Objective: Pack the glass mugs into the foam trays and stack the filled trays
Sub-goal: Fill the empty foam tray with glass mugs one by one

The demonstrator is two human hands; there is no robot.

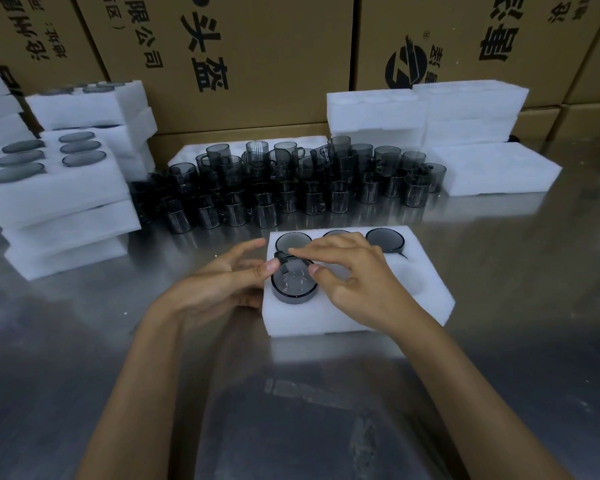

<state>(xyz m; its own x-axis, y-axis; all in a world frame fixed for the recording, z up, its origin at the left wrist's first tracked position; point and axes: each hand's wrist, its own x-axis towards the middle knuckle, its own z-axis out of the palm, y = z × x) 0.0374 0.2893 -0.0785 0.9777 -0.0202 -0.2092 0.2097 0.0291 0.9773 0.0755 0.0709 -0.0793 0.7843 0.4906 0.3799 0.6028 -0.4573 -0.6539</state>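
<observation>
Foam first: from the head camera I see a white rectangular foam tray [357, 310], soft-edged and matte, lying on the brushed, reflective metal bench [291, 410]. Its far row of round pockets holds three smoky grey glass mugs [385, 240], rims up and nearly flush with the foam. A fourth smoky grey glass mug [293, 283] sits partly down in the near-left pocket, its rim standing above the foam and its handle pointing away from me.

My left hand [222, 282] lies against the tray's left edge, thumb tip touching the mug's rim, the other fingers loosely extended. My right hand [354, 275] arches over the tray, forefinger and thumb pinching the rim near the handle.

Beyond, a crowd of loose dark ribbed glass mugs [291, 188] stands on the bench. Stacked filled foam trays [52, 199] rise at the left, empty white foam trays [426, 112] at the right, before printed brown cardboard cartons [257, 64].
</observation>
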